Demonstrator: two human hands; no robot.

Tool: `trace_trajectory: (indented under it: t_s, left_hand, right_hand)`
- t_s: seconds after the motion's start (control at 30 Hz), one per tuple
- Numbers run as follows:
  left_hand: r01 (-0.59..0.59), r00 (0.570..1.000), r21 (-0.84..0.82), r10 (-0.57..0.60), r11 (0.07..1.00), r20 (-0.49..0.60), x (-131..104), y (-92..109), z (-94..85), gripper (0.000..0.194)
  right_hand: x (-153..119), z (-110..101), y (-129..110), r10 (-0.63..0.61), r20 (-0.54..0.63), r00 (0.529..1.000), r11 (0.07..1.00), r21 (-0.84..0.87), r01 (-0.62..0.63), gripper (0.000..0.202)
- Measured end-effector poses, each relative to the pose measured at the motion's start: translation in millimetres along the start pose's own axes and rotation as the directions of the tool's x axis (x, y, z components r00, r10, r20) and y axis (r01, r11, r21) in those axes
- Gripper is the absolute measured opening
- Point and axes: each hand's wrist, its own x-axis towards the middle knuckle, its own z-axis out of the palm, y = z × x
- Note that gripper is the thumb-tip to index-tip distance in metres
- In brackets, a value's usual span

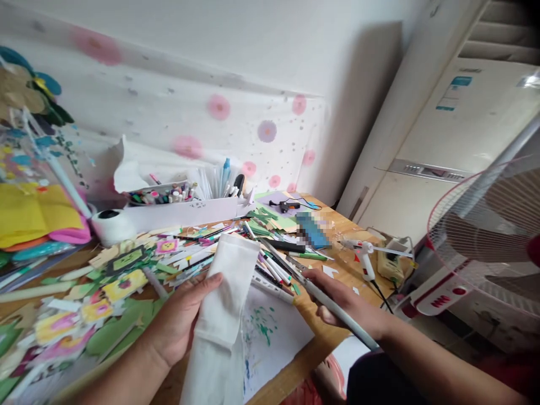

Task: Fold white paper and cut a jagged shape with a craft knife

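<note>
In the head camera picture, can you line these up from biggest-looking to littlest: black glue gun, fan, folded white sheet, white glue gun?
1. Fan, partly cut off by the picture's edge
2. Folded white sheet, running out at the bottom
3. White glue gun
4. Black glue gun

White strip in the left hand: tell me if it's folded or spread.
Folded: the white strip shows a flap's edge lying over another layer.
</note>
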Motion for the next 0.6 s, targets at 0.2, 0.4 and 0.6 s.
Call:
trace_trajectory:
  t_s: [0.2, 0.4, 0.6]
  left_hand:
    - [0.001, 1.000, -0.052, 0.000, 0.999, 0.017, -1, 1, 1.0, 0.036]
    - [-0.003, 1.000, -0.074, 0.004, 0.997, 0.011, -1, 2, 1.8, 0.031]
    - [-0.024, 0.999, -0.087, 0.021, 0.996, -0.042, -1, 4, -3.7, 0.025]
  right_hand:
    - [-6, -1, 5, 0.051, 0.065, 0.997, 0.991, -0.126, -0.042, 0.054]
    - [-9, -3, 10, 0.020, 0.110, 0.994, 0.992, -0.128, -0.005, 0.057]
    - [-17, -12, 24, 0.031, 0.089, 0.996, 0.998, -0.056, -0.026, 0.064]
